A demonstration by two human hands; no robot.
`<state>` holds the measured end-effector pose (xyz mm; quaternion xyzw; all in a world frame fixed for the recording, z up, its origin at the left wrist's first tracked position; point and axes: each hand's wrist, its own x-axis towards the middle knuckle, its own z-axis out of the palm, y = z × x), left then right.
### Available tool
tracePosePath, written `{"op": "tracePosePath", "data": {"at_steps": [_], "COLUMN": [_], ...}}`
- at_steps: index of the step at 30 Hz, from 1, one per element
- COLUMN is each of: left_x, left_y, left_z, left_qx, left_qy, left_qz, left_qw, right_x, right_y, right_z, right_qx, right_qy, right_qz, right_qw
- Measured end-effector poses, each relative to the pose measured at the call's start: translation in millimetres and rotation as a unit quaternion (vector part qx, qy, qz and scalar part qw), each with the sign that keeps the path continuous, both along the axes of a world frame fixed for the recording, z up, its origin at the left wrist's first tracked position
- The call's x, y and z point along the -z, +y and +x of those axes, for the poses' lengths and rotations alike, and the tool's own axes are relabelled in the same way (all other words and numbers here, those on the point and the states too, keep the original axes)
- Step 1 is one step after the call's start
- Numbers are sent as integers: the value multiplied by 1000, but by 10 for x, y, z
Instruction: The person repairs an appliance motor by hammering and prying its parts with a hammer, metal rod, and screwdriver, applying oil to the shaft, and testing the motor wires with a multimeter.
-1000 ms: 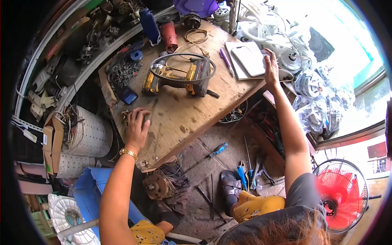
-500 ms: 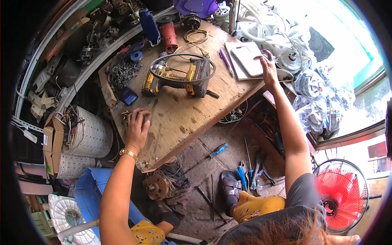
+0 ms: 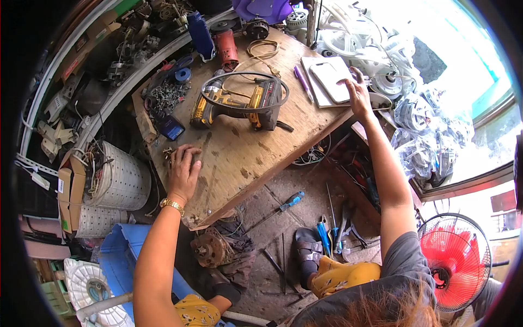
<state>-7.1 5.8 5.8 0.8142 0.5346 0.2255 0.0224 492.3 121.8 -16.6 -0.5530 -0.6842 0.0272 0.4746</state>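
My left hand [image 3: 184, 173] rests on the wooden table near its left edge, fingers lightly bent and apart, a gold watch on the wrist. Small brass-coloured pieces [image 3: 168, 153] lie beside its fingertips. My right hand [image 3: 358, 97] is at the right edge of a white phone-like device [image 3: 328, 82], thumb over its surface and fingers apart. Under the device is a white notebook [image 3: 322, 99], with a purple pen [image 3: 303, 83] to its left. Between my hands stand two yellow-and-black cordless drills [image 3: 256, 103], a grey ring-shaped belt [image 3: 285, 90] lying over them.
Screws [image 3: 166, 97], a blue-screened device [image 3: 171, 128] and a red motor housing [image 3: 226, 48] sit on the wooden table [image 3: 229, 169]. A motor [image 3: 210, 248], a screwdriver [image 3: 291, 200] and pliers [image 3: 324, 234] lie on the floor. A red fan [image 3: 455, 267] stands right.
Both my hands stay almost where they were, the right thumb shifting slightly over the device. At lower right, another person's hand below the fan has gone, and dark clothing shows behind the fan.
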Motion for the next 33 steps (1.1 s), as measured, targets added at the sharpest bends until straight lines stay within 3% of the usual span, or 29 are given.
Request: {"op": "tracePosePath", "data": {"at_steps": [11, 24, 33], "left_x": [-27, 23, 53], "left_y": [-19, 7, 7], "left_z": [15, -8, -34], "left_qx": [-6, 5, -1], "left_qy": [4, -15, -10], "left_qz": [-4, 19, 18], "left_qw": [1000, 1000, 1000], "right_x": [-123, -105, -78], "right_y": [-47, -86, -2], "right_z": [-53, -55, 14], "right_qx": [-3, -25, -10], "right_qy": [54, 60, 62], "right_qz": [65, 16, 86], "right_qw": [996, 998, 994]}}
